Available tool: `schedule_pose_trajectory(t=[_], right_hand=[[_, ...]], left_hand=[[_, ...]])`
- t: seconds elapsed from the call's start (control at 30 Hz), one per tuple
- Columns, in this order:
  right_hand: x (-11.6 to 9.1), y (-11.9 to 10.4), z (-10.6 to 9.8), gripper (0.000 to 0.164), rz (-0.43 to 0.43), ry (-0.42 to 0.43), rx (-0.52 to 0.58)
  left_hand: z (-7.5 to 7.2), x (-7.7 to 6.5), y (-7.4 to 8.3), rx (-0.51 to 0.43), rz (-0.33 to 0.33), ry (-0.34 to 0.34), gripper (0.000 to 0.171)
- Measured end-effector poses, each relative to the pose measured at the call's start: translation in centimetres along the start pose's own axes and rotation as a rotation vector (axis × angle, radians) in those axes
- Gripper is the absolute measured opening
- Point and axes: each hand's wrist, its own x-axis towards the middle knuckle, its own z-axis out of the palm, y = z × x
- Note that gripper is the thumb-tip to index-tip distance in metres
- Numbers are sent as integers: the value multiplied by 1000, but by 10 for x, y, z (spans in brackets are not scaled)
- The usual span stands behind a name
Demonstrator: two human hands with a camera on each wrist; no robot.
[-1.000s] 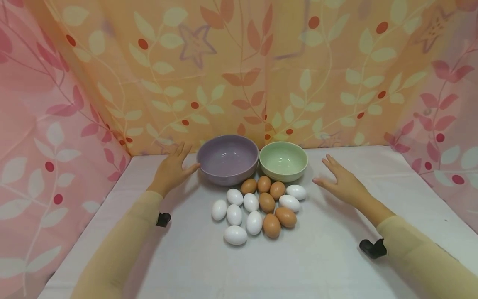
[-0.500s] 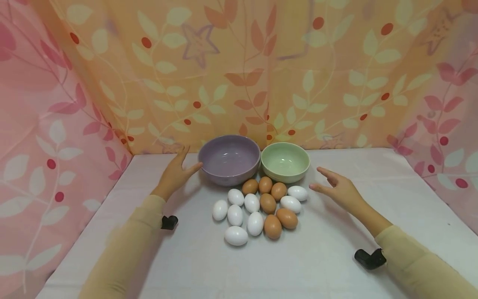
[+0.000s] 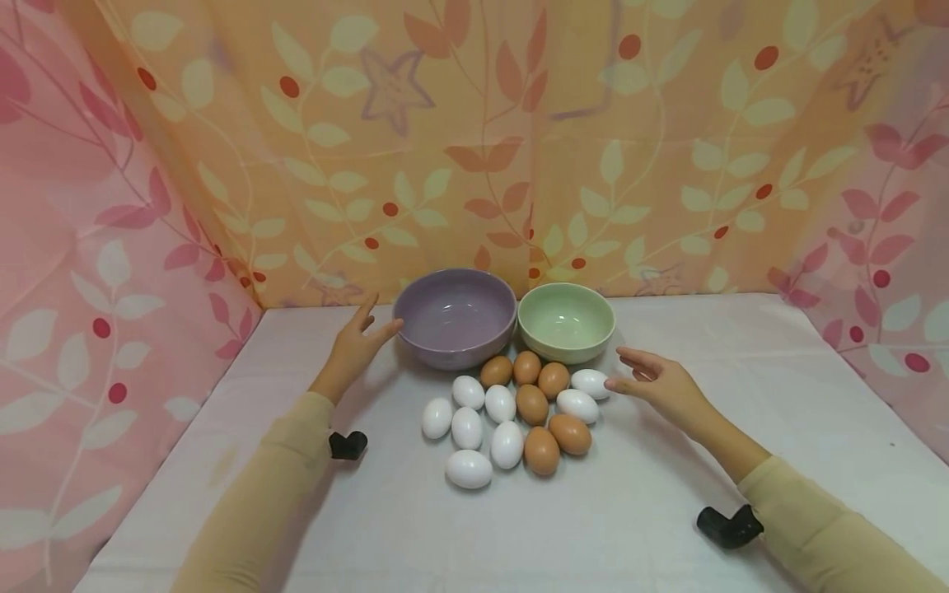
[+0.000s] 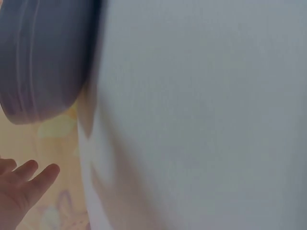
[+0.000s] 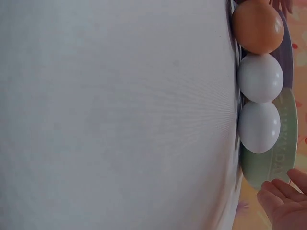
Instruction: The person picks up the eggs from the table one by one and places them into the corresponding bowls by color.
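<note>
Beside the purple bowl [image 3: 455, 358] is my left hand [image 3: 352, 350], its fingers spread and its thumb tip right at the bowl's left rim. In the left wrist view, several fingers [image 4: 45, 182] show below the bowl's dark side. My right hand [image 3: 667, 395] holds nothing; its fingers are relaxed, and its thumb tip overlaps the end of a white egg [image 3: 588, 384] in the head view. Just behind that egg stands a green bowl [image 3: 565, 351], its inside bare. The right wrist view has the hand [image 5: 288, 206] close to this bowl, with two white eggs alongside.
Several brown eggs [image 3: 532, 404] and white eggs [image 3: 467, 428] lie loose in a cluster before the bowls. White cloth [image 3: 415, 535] covers the table. Patterned curtains [image 3: 474, 140] hang behind and at both sides. A black device [image 3: 730, 527] is at the right wrist.
My right hand has moved left and nearer the front, toward the white eggs, its fingers drawing closer together. My left hand has shifted slightly at the purple bowl. Bowls and eggs stay put.
</note>
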Motion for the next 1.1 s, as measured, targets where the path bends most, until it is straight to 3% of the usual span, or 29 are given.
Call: schedule_pose_trajectory(t=[0.23,0.6,0.93,1.1], right_hand=[[1,-2,5,78,42,-15,57],[6,1,10,76,131,-54,189],[12,0,11,75,154,-68,216],[13,0,14,74,188,-88,224]], left_hand=[[6,-2,2,-186,-16,-49,91],[18,-2,3,-431,-48,-61,84],[27,2,4,-545,-78,-30,76],[30,4,-3,-619,-85,-55,72]])
